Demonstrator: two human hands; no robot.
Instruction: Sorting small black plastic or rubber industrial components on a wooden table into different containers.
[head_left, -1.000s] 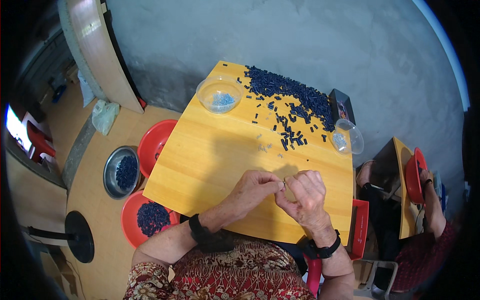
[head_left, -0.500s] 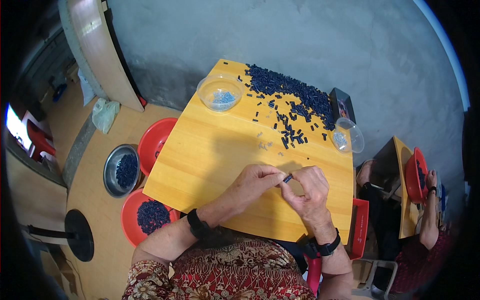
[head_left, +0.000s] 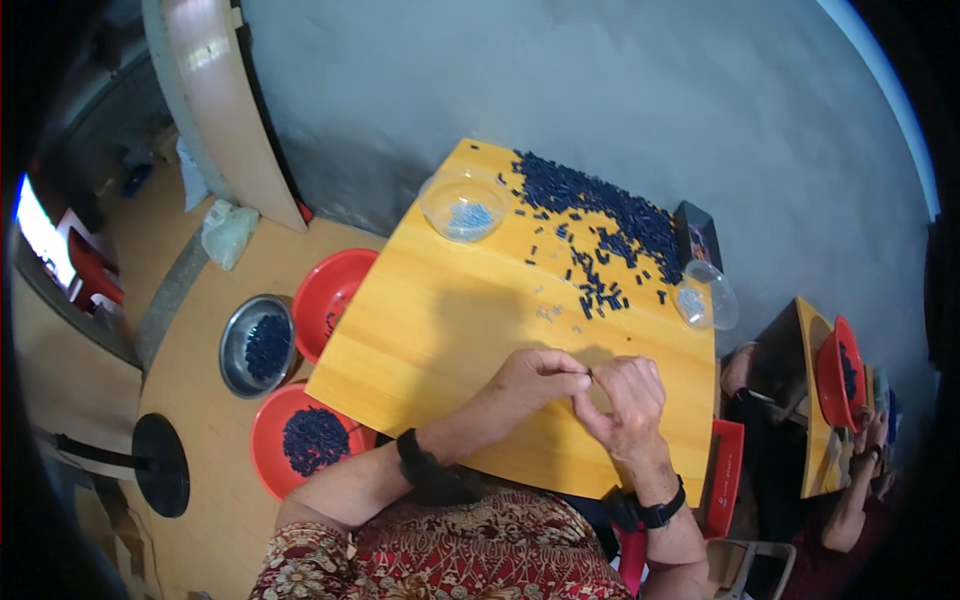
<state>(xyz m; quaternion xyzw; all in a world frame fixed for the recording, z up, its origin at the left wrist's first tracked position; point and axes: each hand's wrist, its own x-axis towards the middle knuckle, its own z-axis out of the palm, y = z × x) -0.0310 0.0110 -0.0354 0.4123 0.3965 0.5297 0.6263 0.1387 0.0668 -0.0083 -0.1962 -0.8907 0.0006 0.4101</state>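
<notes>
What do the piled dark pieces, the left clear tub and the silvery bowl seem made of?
Dark pieces: possibly plastic, dull-looking, from their uniform colour; too small to be sure.
Clear tub: likely glossy plastic, since the yellow table shows through.
Silvery bowl: apparently smooth metal, from its grey shine.

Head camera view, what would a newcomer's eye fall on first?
Probably the heap of small dark pieces at the far right of the yellow table. Next, the left hand and right hand, close together over its near side. Two red bowls stand out beyond its left edge.
</notes>
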